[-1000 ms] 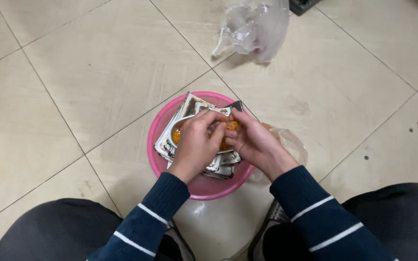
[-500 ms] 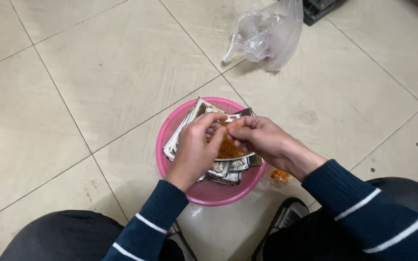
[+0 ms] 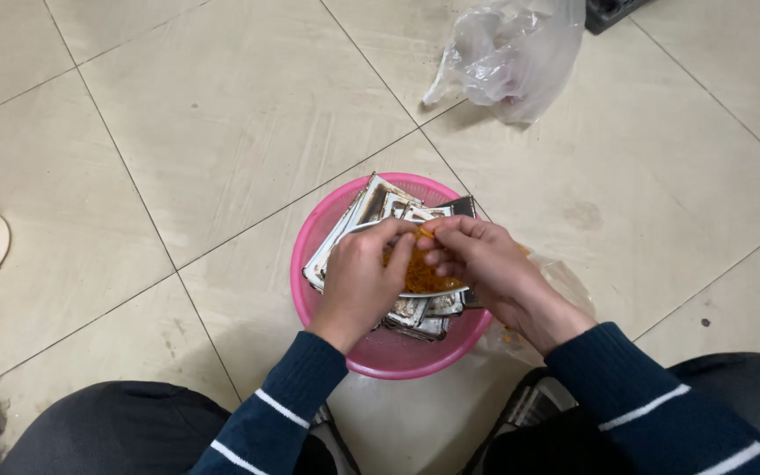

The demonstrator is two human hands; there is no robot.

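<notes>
Hands over a pink basin on tiled floor

Orange food (image 3: 422, 274), possibly a crumbly snack, is pinched by the left hand (image 3: 362, 277) and right hand (image 3: 485, 264) above metal trays (image 3: 380, 207) stacked in the pink basin (image 3: 380, 356).

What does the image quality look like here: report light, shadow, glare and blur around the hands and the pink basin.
Head view: soft, even light; faint shadow under the pink basin on the tiled floor; mild sheen on the clear plastic bag; left hand and right hand fairly sharp, slight softness at the fingertips over the orange stuff; frame edges curve a little.
</notes>
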